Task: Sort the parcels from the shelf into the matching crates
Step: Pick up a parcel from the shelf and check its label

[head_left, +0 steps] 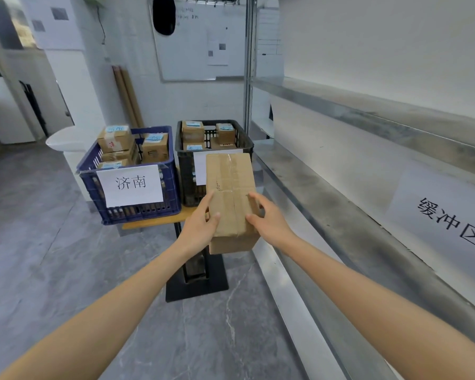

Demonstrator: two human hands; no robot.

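Head view: a blue crate (pixel 93 187) is labelled 济南; the black crate (pixel 185 182) beside it is partly hidden by a taped parcel (pixel 229 179), held in front, gripped by left hand (pixel 199 229) and right hand (pixel 269 223); the shelf (pixel 340 215) is marked 缓冲区

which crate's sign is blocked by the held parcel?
The black crate, right of the blue crate: the cardboard parcel covers most of its white sign, while the blue one's 济南 sign shows in full.
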